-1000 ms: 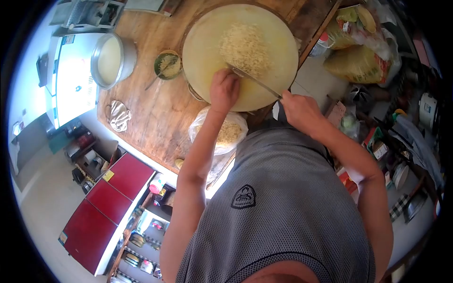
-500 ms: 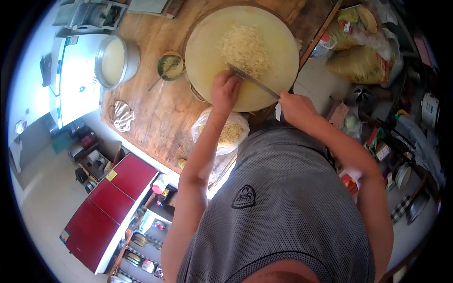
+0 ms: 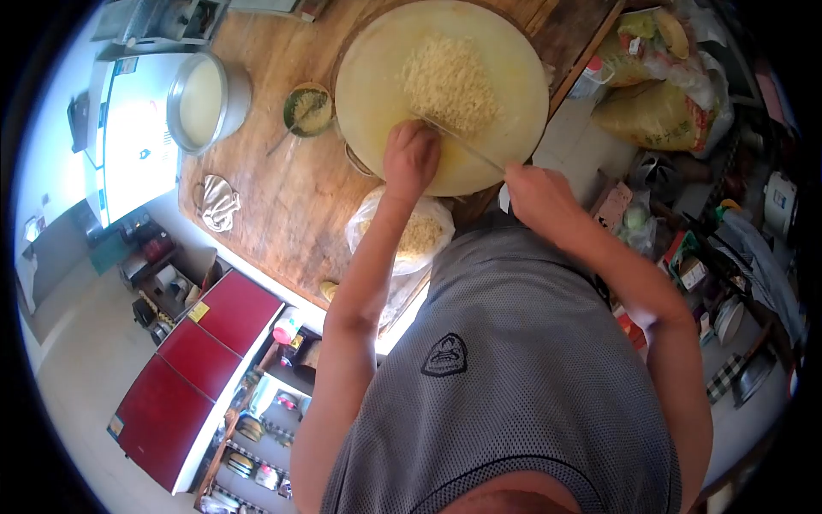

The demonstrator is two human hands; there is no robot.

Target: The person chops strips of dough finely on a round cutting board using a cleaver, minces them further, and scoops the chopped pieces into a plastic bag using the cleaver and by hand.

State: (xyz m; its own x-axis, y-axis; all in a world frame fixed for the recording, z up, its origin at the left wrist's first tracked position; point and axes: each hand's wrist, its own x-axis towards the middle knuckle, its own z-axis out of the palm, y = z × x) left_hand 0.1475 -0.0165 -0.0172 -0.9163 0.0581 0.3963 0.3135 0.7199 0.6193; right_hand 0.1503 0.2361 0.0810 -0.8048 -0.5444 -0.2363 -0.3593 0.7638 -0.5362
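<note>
My right hand (image 3: pixel 541 197) is wrapped round the handle of a kitchen knife (image 3: pixel 473 149), whose blade appears as a thin line pointing to the upper left. Close to the blade's far end, my left hand (image 3: pixel 411 159) is closed with curled fingers over the round chopping board (image 3: pixel 364 77); whatever lies under them is hidden. Just beyond the blade sits a heap of finely chopped pale food (image 3: pixel 452 86). Below the board, near my left forearm, a clear plastic bag (image 3: pixel 364 216) holds more of the chopped pale food.
On the wooden table (image 3: pixel 274 197) are a green bowl (image 3: pixel 295 124) with a spoon, a large metal pot (image 3: pixel 235 98) of whitish contents, and a crumpled cloth (image 3: pixel 221 204). Filled sacks (image 3: pixel 646 116) and crowded shelves stand at the right. A red cabinet (image 3: pixel 201 360) is at the lower left.
The knife blade has turned, so its broad side shows less than before. My hands stay in nearly the same place over the board. The whole view has shifted slightly.
</note>
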